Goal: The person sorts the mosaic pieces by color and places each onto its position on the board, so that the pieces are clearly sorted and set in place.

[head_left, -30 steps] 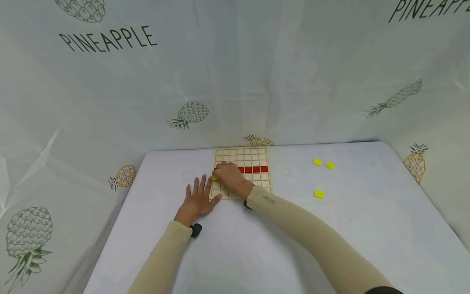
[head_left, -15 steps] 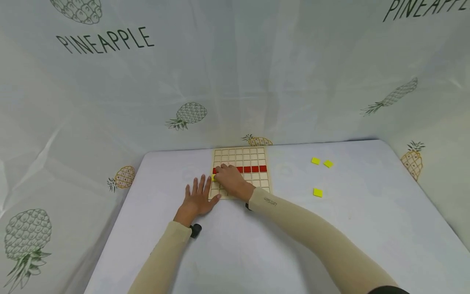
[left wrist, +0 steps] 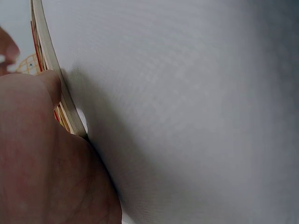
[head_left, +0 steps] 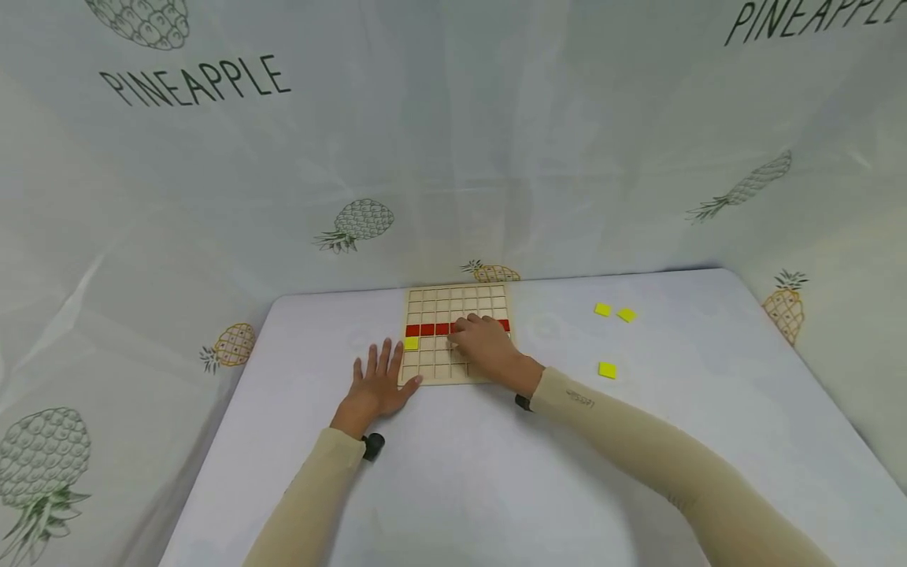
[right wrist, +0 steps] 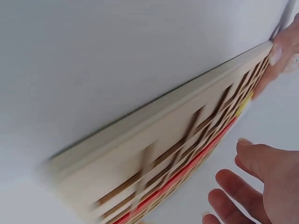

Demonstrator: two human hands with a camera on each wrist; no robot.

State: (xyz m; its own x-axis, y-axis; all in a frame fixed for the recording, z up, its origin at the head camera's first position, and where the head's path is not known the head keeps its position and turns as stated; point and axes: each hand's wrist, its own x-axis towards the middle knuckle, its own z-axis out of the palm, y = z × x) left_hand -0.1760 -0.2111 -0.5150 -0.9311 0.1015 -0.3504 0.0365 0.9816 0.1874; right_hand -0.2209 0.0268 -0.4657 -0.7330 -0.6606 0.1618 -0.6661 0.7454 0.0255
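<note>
A pale wooden grid board (head_left: 457,298) lies near the back of the table. A row of red square tiles (head_left: 427,329) crosses it, and a single yellow tile (head_left: 411,343) sits in the leftmost cell just in front of that row. My left hand (head_left: 375,390) rests flat with spread fingers at the board's left front corner, its thumb touching the edge. Over the board hovers my right hand (head_left: 489,346), covering some cells. In the right wrist view the right hand's fingers (right wrist: 236,193) are loosely bent, with nothing between them.
To the right of the board lie loose yellow tiles: two at the back, a left one (head_left: 602,309) and a right one (head_left: 627,315), and one closer (head_left: 607,370). A pineapple-printed curtain (head_left: 439,157) rises behind the white table (head_left: 453,472).
My right hand has left the yellow tile in its cell at the board's left edge and moved right across the board. The left hand stays at the corner.
</note>
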